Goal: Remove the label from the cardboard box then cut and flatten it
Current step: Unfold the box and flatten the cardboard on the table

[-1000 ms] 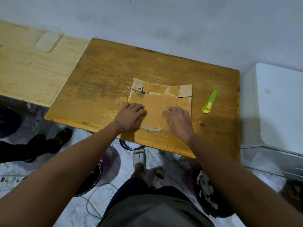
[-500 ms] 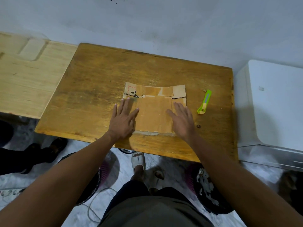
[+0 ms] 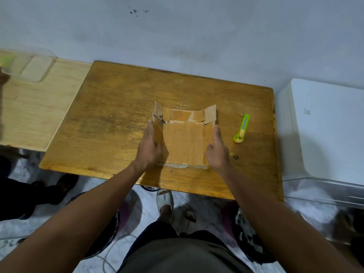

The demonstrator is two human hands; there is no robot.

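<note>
black printed marks on the cardboard box point(image 3: 183, 140) far-left flap, too small to read

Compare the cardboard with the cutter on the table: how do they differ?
The cardboard is brown, wide and sheet-like; the cutter is green, narrow and small. The left hand and right hand touch the cardboard's raised side flaps; the cutter lies untouched, to the right of the hands. Both rest on the table.

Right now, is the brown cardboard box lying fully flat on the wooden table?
No. The brown cardboard box has its middle flat, but both side panels stand raised against the left hand and right hand.
</note>
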